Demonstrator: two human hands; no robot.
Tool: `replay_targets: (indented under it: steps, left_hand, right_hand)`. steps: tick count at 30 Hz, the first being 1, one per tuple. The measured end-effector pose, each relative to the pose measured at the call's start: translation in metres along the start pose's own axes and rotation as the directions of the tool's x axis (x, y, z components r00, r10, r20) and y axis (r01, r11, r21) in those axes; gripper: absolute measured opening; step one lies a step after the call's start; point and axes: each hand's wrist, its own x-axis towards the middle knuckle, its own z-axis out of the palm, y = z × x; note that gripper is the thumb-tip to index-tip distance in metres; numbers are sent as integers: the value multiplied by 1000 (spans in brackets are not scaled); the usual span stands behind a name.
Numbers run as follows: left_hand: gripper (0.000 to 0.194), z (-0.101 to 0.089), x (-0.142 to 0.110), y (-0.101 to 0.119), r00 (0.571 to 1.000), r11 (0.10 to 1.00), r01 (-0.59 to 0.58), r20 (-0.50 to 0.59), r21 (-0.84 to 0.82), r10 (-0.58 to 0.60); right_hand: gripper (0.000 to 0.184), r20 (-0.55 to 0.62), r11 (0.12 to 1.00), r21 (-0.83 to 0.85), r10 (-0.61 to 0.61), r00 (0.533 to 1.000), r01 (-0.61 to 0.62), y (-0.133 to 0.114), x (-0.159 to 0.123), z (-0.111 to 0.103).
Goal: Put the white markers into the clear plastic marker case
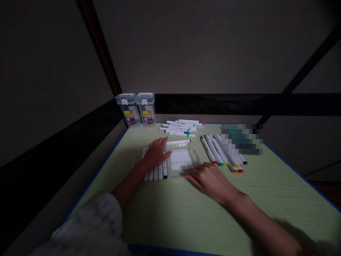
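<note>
A clear plastic marker case (pixel 193 147) lies flat on the table, with a white card (pixel 181 160) in it. On its left part several white markers (pixel 156 173) lie side by side in a row. My left hand (pixel 156 153) rests over this row, fingers stretched forward and thumb apart, covering the markers' upper parts. One blue-tipped marker (pixel 178 142) lies crosswise at the case's far edge, near my left fingertips. My right hand (pixel 209 177) is closed at the case's near right corner, thumb and bent fingers at its edge; some fingertips are hidden.
Several thin markers (pixel 181 128) lie in a loose pile at the back. Thicker markers with coloured ends (pixel 217 153) lie to the right, beside a pixelated dark green object (pixel 239 137). Two lidded clear boxes (pixel 146 110) stand at the back left, against the wall.
</note>
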Motion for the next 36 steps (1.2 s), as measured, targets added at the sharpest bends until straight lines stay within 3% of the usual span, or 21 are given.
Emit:
replay_targets:
  steps: [19, 36]
  left_hand:
    - [52, 5, 4, -3, 998, 999, 48, -30, -17, -48]
    - [45, 8, 5, -7, 995, 999, -19, -99, -42, 15]
  right_hand:
    - [31, 44, 1000, -1, -12, 999, 12, 1, -1, -1]
    - [32, -21, 999, 8, -51, 998, 51, 2, -1, 3]
